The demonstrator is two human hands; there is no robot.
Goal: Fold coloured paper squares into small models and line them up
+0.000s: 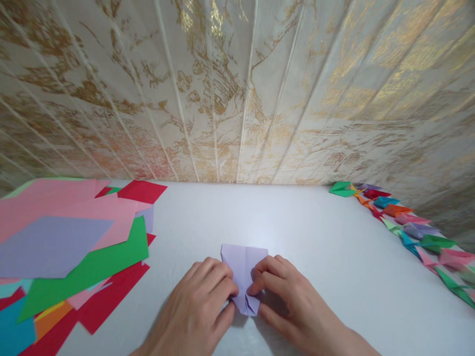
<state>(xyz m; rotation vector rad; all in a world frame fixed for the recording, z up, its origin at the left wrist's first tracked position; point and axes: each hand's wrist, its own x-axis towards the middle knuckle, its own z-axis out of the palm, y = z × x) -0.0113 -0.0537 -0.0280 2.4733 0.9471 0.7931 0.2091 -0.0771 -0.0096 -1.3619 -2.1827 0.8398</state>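
Note:
A small lilac sheet of origami paper point(243, 264) lies on the white table in front of me, partly folded. A crease runs down its middle, and its near end narrows to a short blunt tip with folded flaps. My left hand point(202, 299) grips the left edge near that end, thumb below and fingers curled on top. On the opposite side, my right hand point(285, 301) pinches the right edge, its index finger pressing by the flaps. Both hands cover parts of the paper's sides.
Loose coloured paper sheets point(122, 254) are piled at the left in pink, lilac, green, red, blue and orange. Along the right edge run rows of folded paper pieces point(419, 230) in many colours. A pleated white and gold curtain point(237, 99) hangs behind the white table point(293, 217).

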